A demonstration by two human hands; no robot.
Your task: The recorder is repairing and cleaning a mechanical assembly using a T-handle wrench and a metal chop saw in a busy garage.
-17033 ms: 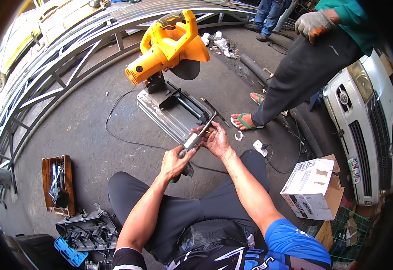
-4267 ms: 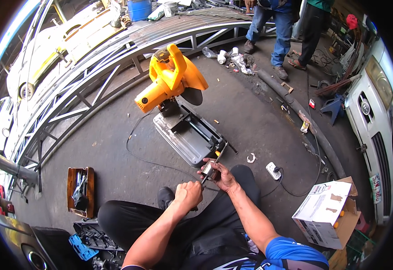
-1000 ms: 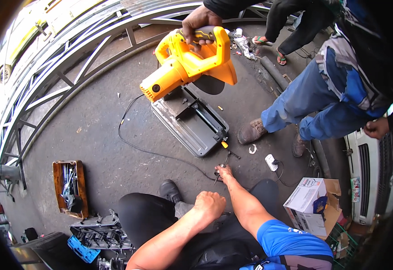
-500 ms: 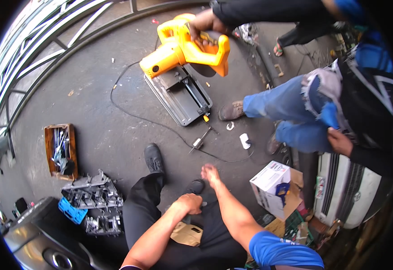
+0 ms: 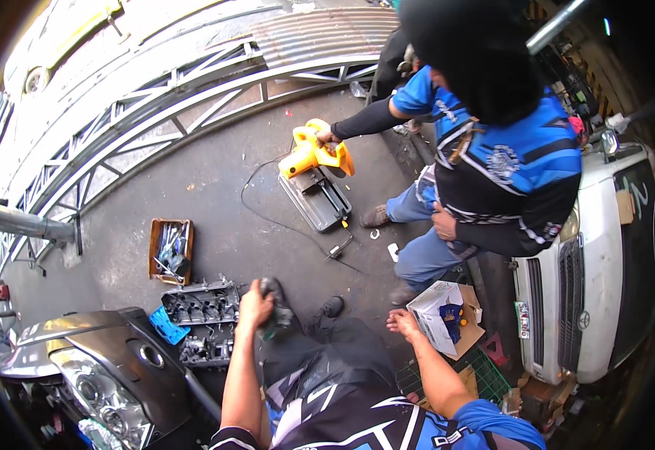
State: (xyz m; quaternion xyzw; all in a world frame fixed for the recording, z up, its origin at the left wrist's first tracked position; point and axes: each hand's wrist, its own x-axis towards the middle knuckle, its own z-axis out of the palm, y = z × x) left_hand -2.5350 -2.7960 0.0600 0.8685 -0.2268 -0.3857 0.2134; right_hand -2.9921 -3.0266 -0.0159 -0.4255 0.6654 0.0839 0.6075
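Observation:
My left hand (image 5: 255, 306) is raised beside my dark shoe, its fingers curled. A dark, greenish, blurred thing shows against its palm, and its kind is unclear. My right hand (image 5: 403, 324) reaches forward with nothing visible in it, its fingers loosely apart, just left of a white cardboard box (image 5: 430, 319). Inside that box lies a dark blue packet (image 5: 451, 315). Ahead, a yellow cut-off saw (image 5: 305, 159) stands on its dark base plate (image 5: 318, 206). A co-worker's hand (image 5: 327, 136) grips the saw's handle.
Engine parts (image 5: 203, 301) and a blue plastic case (image 5: 168, 324) lie at left, below a wooden tool tray (image 5: 153, 251). A cable (image 5: 267, 217) crosses the floor. Metal trusses (image 5: 128, 156) lie beyond. The co-worker (image 5: 503, 169) stands at right before a white vehicle (image 5: 593, 277).
My view has tilted up, showing more of the co-worker. My left hand has moved left, away from my lap; my right hand has moved toward the cardboard box. The co-worker still grips the saw.

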